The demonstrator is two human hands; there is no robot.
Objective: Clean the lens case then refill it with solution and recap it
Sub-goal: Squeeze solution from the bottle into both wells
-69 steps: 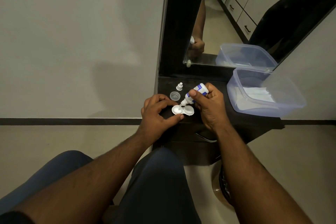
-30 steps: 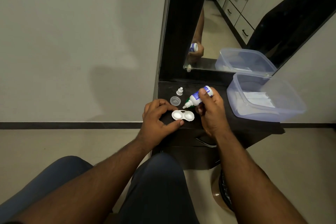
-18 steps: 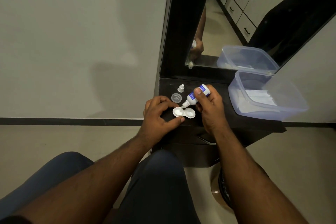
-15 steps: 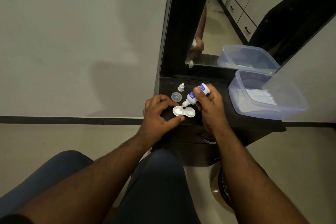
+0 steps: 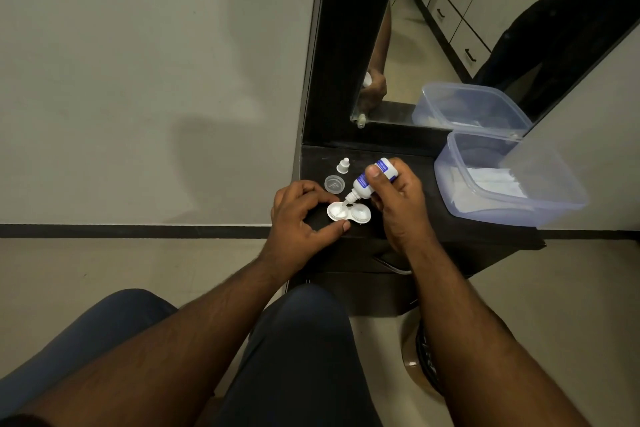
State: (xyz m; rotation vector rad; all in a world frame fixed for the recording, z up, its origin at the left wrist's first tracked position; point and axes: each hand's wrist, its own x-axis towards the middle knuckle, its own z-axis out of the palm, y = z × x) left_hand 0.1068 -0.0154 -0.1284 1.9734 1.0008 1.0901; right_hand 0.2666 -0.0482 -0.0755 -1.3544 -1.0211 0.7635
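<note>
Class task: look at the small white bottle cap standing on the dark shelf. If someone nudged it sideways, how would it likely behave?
The bottle cap is tiny and looks like thin plastic, so it would probably be light and skid easily on the smooth dark shelf. It stands on a wider base narrowing to a tip, so a low push may slide it and a high one tip it. Once on its side, it would likely roll in a curve.

Right hand [image 5: 398, 204] grips solution bottle [image 5: 367, 182], tilted, nozzle over left well of open white lens case [image 5: 349, 212] on dark desk [image 5: 450, 229]. Left hand [image 5: 301, 218] steadies case. Two loose caps [image 5: 334, 183] behind; clear tub [image 5: 540, 208] right.
</note>
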